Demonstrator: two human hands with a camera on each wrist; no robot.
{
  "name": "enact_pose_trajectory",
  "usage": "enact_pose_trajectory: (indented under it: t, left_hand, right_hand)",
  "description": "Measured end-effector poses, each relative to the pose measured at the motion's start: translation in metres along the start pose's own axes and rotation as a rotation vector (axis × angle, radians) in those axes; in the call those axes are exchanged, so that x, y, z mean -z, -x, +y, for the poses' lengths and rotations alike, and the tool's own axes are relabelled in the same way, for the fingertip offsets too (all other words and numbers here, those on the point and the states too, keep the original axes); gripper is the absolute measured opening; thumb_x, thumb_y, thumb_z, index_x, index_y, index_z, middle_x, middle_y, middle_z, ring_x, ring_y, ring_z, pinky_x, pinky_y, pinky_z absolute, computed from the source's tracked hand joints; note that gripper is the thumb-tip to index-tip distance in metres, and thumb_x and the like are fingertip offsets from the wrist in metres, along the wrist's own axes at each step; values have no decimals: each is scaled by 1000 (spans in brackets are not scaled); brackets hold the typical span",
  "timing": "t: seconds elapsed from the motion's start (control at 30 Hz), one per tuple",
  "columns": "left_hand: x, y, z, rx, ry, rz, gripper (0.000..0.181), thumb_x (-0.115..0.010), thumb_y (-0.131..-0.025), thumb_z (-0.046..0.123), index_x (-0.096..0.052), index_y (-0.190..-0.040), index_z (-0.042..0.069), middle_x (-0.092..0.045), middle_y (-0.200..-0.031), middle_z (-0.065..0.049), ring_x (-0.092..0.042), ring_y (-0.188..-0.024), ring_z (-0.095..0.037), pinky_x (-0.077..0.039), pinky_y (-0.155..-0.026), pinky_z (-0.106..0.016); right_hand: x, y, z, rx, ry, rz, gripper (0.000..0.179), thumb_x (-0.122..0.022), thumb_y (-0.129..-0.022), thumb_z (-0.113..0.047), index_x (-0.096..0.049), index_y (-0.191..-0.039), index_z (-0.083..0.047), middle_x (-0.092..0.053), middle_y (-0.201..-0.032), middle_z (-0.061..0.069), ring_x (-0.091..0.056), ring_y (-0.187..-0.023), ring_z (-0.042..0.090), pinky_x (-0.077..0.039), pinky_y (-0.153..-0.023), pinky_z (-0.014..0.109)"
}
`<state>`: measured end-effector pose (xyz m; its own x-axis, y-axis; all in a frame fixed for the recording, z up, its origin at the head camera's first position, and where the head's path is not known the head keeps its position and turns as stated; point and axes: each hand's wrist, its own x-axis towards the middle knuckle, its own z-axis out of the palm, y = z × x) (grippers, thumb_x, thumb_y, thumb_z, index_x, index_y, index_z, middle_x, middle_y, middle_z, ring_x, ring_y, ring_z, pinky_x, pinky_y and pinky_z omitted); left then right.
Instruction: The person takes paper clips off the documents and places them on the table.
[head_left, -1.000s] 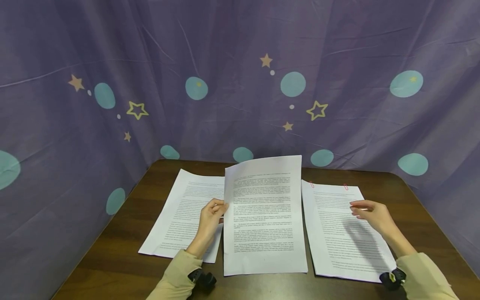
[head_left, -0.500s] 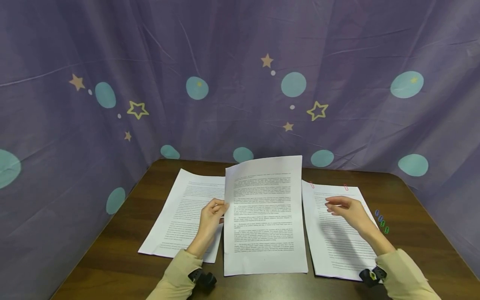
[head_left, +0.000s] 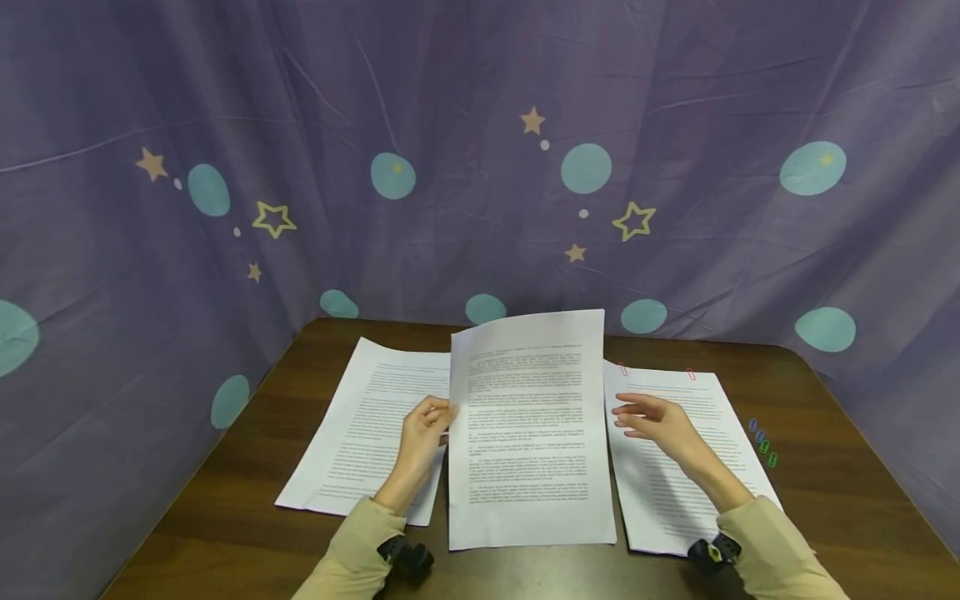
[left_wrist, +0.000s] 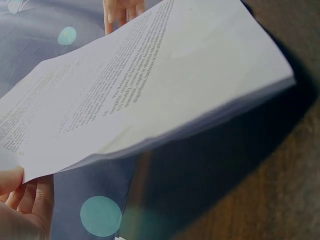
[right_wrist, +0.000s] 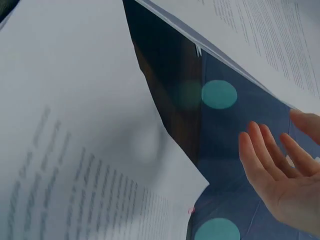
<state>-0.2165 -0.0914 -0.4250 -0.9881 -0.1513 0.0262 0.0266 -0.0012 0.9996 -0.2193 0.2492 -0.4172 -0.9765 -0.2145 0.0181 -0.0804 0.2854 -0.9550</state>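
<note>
- Curtain (head_left: 450,108): purple, patterned with teal ovals and stars, hanging behind the table.
- Table (head_left: 847,475): brown, wood-grained, under everything else.
- Sheaf (head_left: 531,433): several printed sheets, raised off the table between two stacks, its face towards the head camera and its top edge bowed. It extends rightward from the left hand's grip, which sits about midway up its left edge.
- Right stack (head_left: 663,500): printed sheets lying on the table, beneath the right hand.
- Left stack (head_left: 360,433): printed sheets lying aslant on the table, partly hidden by the left hand and the sheaf.
- Left hand (head_left: 418,437): pinches the sheaf's left edge, thumb on the printed face, fingers behind.
- Right hand (head_left: 662,425): holds nothing; its fingers are spread and loosely extended just beside the sheaf's right edge.
- Clips: two red clips (head_left: 691,374) on the right stack's top edge; two blue clips (head_left: 760,437) and two green clips (head_left: 772,459) in a row on the table, right of that stack.
</note>
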Motion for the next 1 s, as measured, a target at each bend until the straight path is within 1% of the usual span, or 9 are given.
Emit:
enact_pose_trajectory:
  t: [0.13, 0.23, 0.37, 0.4, 0.53, 0.63, 0.73, 0.87, 1.0]
  left_hand:
    - [-2, -2, 1, -4, 9, 4, 17, -59, -83, 4, -53, -93, -8, -66, -77, -3, -54, -60, -6, -44, -50, -20]
    - [-4, -6, 1, -5, 35, 2, 16, -58, -82, 1, -52, -93, -10, -65, -74, -1, -53, -58, -6, -44, -48, -19]
    - [-7, -9, 5, 14, 44, -17, 17, -57, -82, 0, -51, -93, -11, -65, -72, -1, -51, -56, -7, -43, -47, -18]
    - [-8, -8, 8, 20, 35, -24, 16, -57, -82, 0, -52, -93, -11, -65, -73, -2, -51, -56, -8, -43, -47, -18]
    - [-9, -15, 8, 50, -1, -37, 16, -58, -82, 1, -53, -93, -8, -65, -74, -3, -50, -56, -8, -42, -47, -18]
    - [-10, -24, 1, 56, -26, -39, 17, -59, -81, 3, -54, -94, -7, -65, -77, -5, -51, -56, -7, -42, -47, -18]
    - [-10, -29, 0, 58, -55, -51, 17, -60, -81, 4, -55, -94, -7, -66, -78, -7, -51, -55, -6, -42, -46, -18]
    - [-10, -36, -6, 69, -78, -58, 18, -60, -81, 3, -55, -94, -8, -66, -76, -7, -50, -53, -7, -42, -45, -17]
    - [-10, -41, -13, 97, -91, -59, 18, -60, -80, 2, -56, -95, -8, -65, -72, -4, -50, -50, -6, -42, -45, -18]
  right_hand:
    - [-8, -2, -1, -36, -20, -29, 53, -62, -83, -18, -42, -126, 7, -53, -112, 26, -59, -95, 24, -50, -76, 31]
    - [-12, -4, -1, -59, -38, -20, 55, -63, -82, -18, -42, -125, 9, -52, -112, 28, -59, -95, 26, -50, -76, 34]
    - [-15, -8, -1, -81, -30, 7, 51, -61, -83, -14, -41, -123, 12, -56, -106, 26, -60, -89, 24, -51, -73, 34]
    - [-15, -9, -1, -83, -24, 10, 50, -60, -84, -12, -41, -122, 13, -57, -104, 25, -61, -87, 23, -51, -72, 33]
    - [-16, -14, -1, -104, -5, 27, 43, -56, -85, -8, -43, -119, 15, -61, -95, 20, -62, -79, 21, -52, -69, 31]
    - [-17, -17, 0, -127, 3, 38, 41, -55, -85, -7, -44, -118, 15, -62, -93, 19, -61, -77, 20, -52, -68, 32]
    - [-18, -20, 1, -139, -1, 39, 41, -55, -84, -6, -44, -117, 16, -62, -93, 20, -62, -75, 19, -53, -67, 33]
    - [-20, -23, 3, -155, -15, 33, 40, -55, -84, -5, -44, -116, 18, -62, -92, 21, -62, -72, 19, -53, -65, 33]
    - [-22, -26, 6, -203, -31, 34, 39, -56, -84, -4, -45, -115, 17, -63, -91, 19, -61, -71, 17, -53, -64, 32]
